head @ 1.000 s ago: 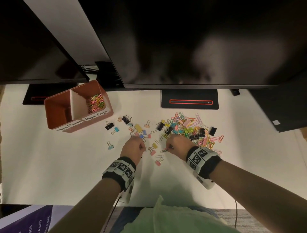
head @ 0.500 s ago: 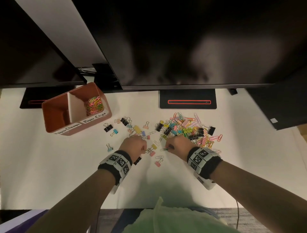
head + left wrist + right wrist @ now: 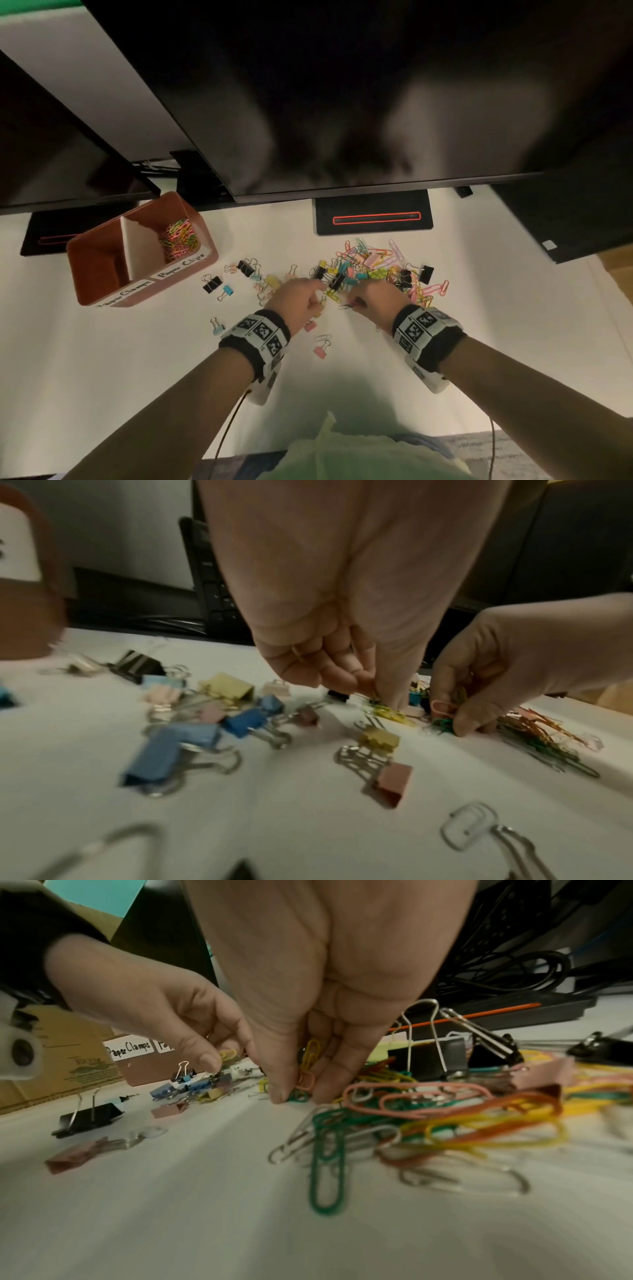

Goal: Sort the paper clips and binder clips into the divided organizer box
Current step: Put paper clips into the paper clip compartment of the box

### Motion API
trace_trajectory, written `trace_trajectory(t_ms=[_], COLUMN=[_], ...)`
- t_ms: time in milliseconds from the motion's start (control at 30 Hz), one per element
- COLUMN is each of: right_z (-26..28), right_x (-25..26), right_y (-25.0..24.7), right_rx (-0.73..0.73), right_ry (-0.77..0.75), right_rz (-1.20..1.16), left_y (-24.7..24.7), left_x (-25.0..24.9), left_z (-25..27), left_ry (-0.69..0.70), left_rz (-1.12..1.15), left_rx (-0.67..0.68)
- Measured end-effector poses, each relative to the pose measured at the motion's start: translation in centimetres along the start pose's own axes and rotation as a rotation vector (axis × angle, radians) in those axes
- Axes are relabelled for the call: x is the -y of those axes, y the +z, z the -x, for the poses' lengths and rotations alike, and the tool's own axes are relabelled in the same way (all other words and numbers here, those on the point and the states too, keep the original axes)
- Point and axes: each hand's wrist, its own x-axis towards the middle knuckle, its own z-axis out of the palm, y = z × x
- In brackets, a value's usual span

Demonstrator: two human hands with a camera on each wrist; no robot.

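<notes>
Both down in the heap on the counter (image 3: 102,359), our right hand (image 3: 371,298) pinches paper clips (image 3: 306,1066), our left hand (image 3: 296,301) pinches yellow ones (image 3: 227,1054), and linked wires could drag strays short of the organizer box (image 3: 102,274).

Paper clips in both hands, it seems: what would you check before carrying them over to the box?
1. Right hand pinches paper clips (yellow, pink, green): ok.
2. Left hand pinches a yellow paper clip: ok.
3. No binder clip caught in either pinch: cannot tell.
4. Box upright and open on top: ok.
5. Compartment labelled Paper Clips already holds paper clips, with room left: ok.
6. Way to the box clear: not ok, binder clips lie between.
</notes>
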Motion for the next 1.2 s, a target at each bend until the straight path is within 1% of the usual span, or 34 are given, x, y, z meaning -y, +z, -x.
trace_trajectory(t_ms=[67, 200, 267, 467, 600, 667, 733, 800, 900, 967, 1033, 1100, 1200], right_z=[0.1, 0.3, 0.3, 0.2, 0.2, 0.3, 0.5, 0.6, -0.2, -1.4, -3.3, -5.5, -9.5], right_x=[-0.3, -0.7, -0.8, -0.7, -0.6, -0.4, 0.1, 0.9, 3.1, 5.4, 8.3, 11.7, 17.2], right_y=[-0.3, -0.5, -0.6, -0.9, -0.7, -0.7, -0.9, -1.3, -2.6, -3.8, -5.0, -6.2, -7.4], right_rx=[0.013, 0.018, 0.019, 0.045, 0.066, 0.069, 0.052, 0.019, -0.041, -0.08, -0.121, -0.177, -0.238], right_ry=[0.02, 0.019, 0.014, 0.01, 0.022, 0.022, 0.013, -0.011, -0.071, -0.118, -0.16, -0.203, -0.237], right_rz=[0.007, -0.005, -0.026, -0.034, -0.023, -0.025, -0.047, -0.063, -0.082, -0.089, -0.094, -0.12, -0.137], left_y=[0.8, 1.4, 1.6, 2.0, 2.5, 2.6, 2.5, 1.4, -2.3, -5.9, -9.8, -13.4, -17.3], left_x=[-0.6, -1.7, -2.0, -1.8, -1.3, -1.1, -0.7, -0.4, 0.4, 2.1, 4.3, 6.3, 9.3], left_z=[-1.1, -2.3, -2.6, -3.0, -2.7, -2.5, -2.1, -1.2, 0.9, 2.3, 3.6, 4.7, 5.0], left_ry=[-0.02, 0.035, 0.051, 0.04, 0.066, 0.077, 0.087, 0.057, 0.021, -0.035, -0.088, -0.169, -0.322], left_rz=[-0.027, -0.164, -0.216, -0.309, -0.386, -0.384, -0.315, -0.155, 0.07, 0.173, 0.208, 0.256, 0.209], left_rx=[0.008, -0.081, -0.099, -0.03, 0.011, 0.036, 0.046, -0.019, -0.226, -0.37, -0.509, -0.602, -0.629])
